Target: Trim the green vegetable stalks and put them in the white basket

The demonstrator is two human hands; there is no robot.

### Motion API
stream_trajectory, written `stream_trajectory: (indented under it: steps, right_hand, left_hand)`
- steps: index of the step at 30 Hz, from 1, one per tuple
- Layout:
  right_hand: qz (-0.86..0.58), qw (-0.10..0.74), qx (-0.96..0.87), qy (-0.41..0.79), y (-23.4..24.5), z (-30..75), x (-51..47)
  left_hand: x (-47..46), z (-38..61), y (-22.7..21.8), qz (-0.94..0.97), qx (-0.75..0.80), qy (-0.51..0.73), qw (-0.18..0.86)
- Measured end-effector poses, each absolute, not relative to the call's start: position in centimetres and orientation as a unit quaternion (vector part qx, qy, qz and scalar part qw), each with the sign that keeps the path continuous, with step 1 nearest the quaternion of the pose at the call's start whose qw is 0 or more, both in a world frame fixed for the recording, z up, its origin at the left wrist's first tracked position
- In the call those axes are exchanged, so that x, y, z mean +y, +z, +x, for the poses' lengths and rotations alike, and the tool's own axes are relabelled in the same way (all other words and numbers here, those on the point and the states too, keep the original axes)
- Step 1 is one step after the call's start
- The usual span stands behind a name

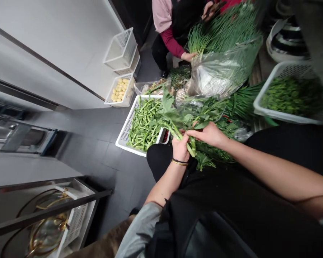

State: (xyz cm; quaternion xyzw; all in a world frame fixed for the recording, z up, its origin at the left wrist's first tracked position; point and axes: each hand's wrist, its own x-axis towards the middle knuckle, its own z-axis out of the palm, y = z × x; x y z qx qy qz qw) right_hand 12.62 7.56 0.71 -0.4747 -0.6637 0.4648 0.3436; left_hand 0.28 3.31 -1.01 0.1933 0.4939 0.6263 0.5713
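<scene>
Left hand [180, 147], right hand [210, 134], fingers [183, 139] curled

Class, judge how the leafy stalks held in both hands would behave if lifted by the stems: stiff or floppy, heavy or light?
The leafy stalks are probably fairly stiff: they jut straight out of the left hand. Their broad thin leaves would likely flop. Probably light: the right hand only pinches them.

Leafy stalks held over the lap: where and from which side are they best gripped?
Grip the bare lower stems of the leafy stalks, where the left hand wraps them, coming from the cut end nearest the body. The stems bunch thin there; the broad leaves fan out at the far end, over the white basket.
</scene>
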Motion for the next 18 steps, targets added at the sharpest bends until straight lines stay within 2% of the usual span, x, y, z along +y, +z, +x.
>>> stream_trajectory:
  steps: [4,6,12,15,18]
  right_hand:
    - [-0.450,0.356,-0.574,0.585,-0.1,12.1,7.8]
    - [-0.446,0.363,-0.547,0.608,-0.4,12.3,7.5]
    - [-0.485,0.386,-0.655,0.433,-0.2,13.7,6.1]
    - [-0.479,0.363,-0.680,0.419,-0.5,13.8,6.5]
    - [-0.457,0.351,-0.737,0.355,-0.7,13.4,6.8]
  left_hand:
    - [2.6,0.5,-1.2,0.209,0.494,0.549,0.641]
    - [2.5,0.1,-1.4,0.208,0.490,0.517,0.670]
    - [2.8,-0.9,-1.3,0.159,0.503,0.531,0.663]
    - [2.7,-0.5,-1.1,0.178,0.492,0.513,0.680]
    - [2.5,0.1,-1.2,0.173,0.488,0.518,0.681]
